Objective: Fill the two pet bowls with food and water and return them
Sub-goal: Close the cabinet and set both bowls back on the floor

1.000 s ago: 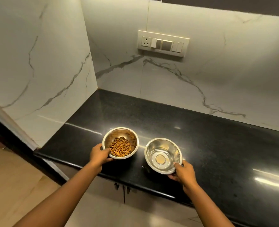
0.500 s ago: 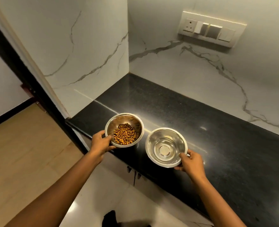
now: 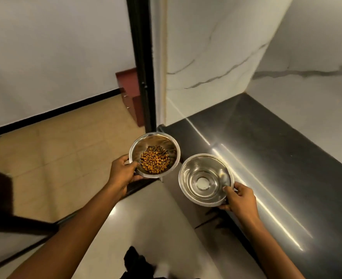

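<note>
Steel, two shiny bowls, one in each of my hands, both now lifted off the black stone table (image 3: 276,158) and carried past its left end. My left hand (image 3: 123,174) is closed on the near rim of the food bowl (image 3: 154,155), thumb over the lip and fingers beneath; a heap of brown kibble (image 3: 155,161) lies in its bottom. This bowl hangs just off the table's left corner, above pale floor tiles (image 3: 45,154). My right hand (image 3: 240,200) grips the near right rim of the water bowl (image 3: 206,179) in the same way. That bowl hangs over the table's front edge, just right of the food bowl and not touching it. Its inside shines with ringed reflections, and I judge it holds clear water, though I cannot be sure from this view. Compared with a second ago, when both bowls rested on the table below a wall switch plate, they are now in the air, and my view has swung left: the switch plate is gone from sight, and a dark door frame (image 3: 142,67) and the floor beyond the table's left end have come into view. Half a second ago the bowls were already raised, yet still above the table. I take this to mean filling is done and the return trip has begun; the water bowl needs to stay level on the way.
</note>
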`<act>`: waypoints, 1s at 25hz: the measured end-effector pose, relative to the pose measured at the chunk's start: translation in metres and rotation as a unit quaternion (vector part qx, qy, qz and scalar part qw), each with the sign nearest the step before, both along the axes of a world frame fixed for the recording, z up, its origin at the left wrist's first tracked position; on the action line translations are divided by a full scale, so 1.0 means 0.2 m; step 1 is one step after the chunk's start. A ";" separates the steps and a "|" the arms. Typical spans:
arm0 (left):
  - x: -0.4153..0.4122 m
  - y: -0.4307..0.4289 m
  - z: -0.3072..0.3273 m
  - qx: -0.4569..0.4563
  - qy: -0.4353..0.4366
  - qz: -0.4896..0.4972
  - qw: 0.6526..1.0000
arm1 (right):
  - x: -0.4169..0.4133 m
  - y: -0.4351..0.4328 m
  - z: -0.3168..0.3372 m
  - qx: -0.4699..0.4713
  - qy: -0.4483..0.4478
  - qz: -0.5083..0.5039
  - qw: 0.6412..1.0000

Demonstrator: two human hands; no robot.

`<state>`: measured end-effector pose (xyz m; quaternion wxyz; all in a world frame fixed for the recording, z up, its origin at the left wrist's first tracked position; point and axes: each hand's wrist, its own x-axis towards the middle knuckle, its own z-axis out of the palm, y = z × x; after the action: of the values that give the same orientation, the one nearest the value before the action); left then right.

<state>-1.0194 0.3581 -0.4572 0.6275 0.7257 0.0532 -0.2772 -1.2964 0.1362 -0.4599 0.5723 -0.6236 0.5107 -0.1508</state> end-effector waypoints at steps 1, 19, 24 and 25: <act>0.07 0.09 0.00 0.002 0.001 0.013 1.000 | 0.11 0.04 -0.01 -0.001 0.002 0.013 1.000; 1.49 1.12 -0.01 -0.004 -0.004 0.239 0.971 | 2.22 0.57 -0.08 0.034 -0.032 0.216 0.975; 1.87 1.13 0.01 -0.010 0.007 0.310 0.951 | 2.84 0.53 -0.10 0.047 -0.024 0.254 0.966; 1.95 1.13 0.03 -0.015 0.003 0.322 0.947 | 2.96 0.53 -0.10 0.046 -0.028 0.264 0.963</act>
<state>-0.6296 0.5833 -0.4510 0.6943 0.6593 0.2817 -0.0629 -0.7043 0.2416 -0.4792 0.6338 -0.7049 0.3182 0.0123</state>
